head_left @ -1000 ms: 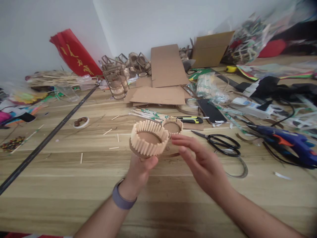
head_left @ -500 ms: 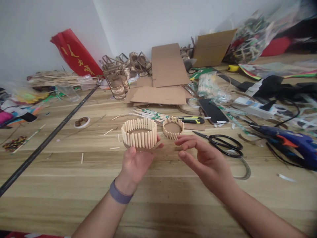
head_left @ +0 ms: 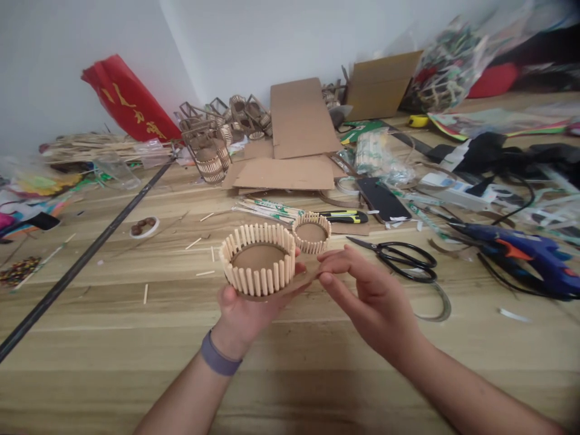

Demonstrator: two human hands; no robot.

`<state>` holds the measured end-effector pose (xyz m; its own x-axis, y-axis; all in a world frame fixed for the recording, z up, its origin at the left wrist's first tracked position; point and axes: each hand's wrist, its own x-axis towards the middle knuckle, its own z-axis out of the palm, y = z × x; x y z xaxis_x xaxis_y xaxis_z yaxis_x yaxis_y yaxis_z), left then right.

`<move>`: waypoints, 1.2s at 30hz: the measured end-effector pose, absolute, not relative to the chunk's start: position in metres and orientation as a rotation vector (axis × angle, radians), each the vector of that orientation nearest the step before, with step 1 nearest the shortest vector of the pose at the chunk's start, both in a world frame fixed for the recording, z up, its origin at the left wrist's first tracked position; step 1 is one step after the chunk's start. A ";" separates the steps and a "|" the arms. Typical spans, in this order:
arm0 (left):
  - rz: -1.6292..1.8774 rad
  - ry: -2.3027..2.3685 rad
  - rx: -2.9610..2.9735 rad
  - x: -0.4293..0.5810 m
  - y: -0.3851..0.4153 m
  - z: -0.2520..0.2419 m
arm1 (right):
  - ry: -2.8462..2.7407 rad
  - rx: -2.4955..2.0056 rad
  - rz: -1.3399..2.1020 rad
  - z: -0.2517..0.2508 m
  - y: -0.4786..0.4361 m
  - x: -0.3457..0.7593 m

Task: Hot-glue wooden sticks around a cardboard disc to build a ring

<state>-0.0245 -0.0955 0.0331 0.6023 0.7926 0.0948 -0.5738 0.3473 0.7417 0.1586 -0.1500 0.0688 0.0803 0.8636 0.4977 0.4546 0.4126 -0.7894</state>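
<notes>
My left hand [head_left: 247, 317] holds a round basket of upright wooden sticks [head_left: 263, 281] from below, its thumb at the near lower edge. The basket tilts towards me, so its brown cardboard floor shows. Along its lower edge runs a brown cardboard strip [head_left: 299, 279], whose free end reaches out to the right. Pinched between the thumb and fingers of my right hand [head_left: 362, 290] is that free end. Just behind the held basket, a smaller stick ring [head_left: 312, 234] with a cardboard floor rests on the table.
Black-handled scissors [head_left: 403, 260] and a blue glue gun [head_left: 530, 254] lie at the right. Behind are a utility knife [head_left: 339, 216], a phone [head_left: 384, 199] and cardboard sheets [head_left: 290, 174]. A dark rod [head_left: 90, 248] crosses the table at left, beside a small dish of brown beads [head_left: 145, 227].
The basket has tipped towards me and come slightly lower, showing more of its floor. The strip's free end now slants up to my right hand. The whole view has shifted slightly.
</notes>
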 end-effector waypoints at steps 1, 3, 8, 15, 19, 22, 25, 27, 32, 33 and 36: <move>0.890 0.294 0.825 -0.024 -0.097 0.032 | -1.558 -1.212 0.444 0.070 -0.150 0.158; 0.869 0.264 0.818 -0.023 -0.099 0.031 | -1.563 -1.214 0.433 0.071 -0.151 0.156; 0.864 0.250 0.764 -0.019 -0.104 0.032 | -1.580 -1.249 0.456 0.070 -0.153 0.151; 0.811 0.238 0.706 -0.017 -0.106 0.034 | -1.591 -1.227 0.488 0.070 -0.153 0.149; 0.829 0.253 0.737 -0.017 -0.105 0.032 | -1.589 -1.227 0.470 0.069 -0.152 0.149; 0.838 0.291 0.770 -0.018 -0.105 0.030 | -1.581 -1.235 0.463 0.068 -0.152 0.149; 0.837 0.300 0.782 -0.019 -0.105 0.029 | -1.577 -1.239 0.458 0.067 -0.152 0.148; 0.822 0.301 0.784 -0.020 -0.104 0.029 | -1.583 -1.242 0.469 0.068 -0.152 0.148; 0.804 0.271 0.685 -0.019 -0.104 0.032 | -1.585 -1.234 0.489 0.067 -0.152 0.148; 0.804 0.254 0.659 -0.019 -0.104 0.033 | -1.585 -1.230 0.494 0.067 -0.152 0.148; 0.794 0.206 0.606 -0.018 -0.104 0.036 | -1.581 -1.225 0.517 0.066 -0.152 0.148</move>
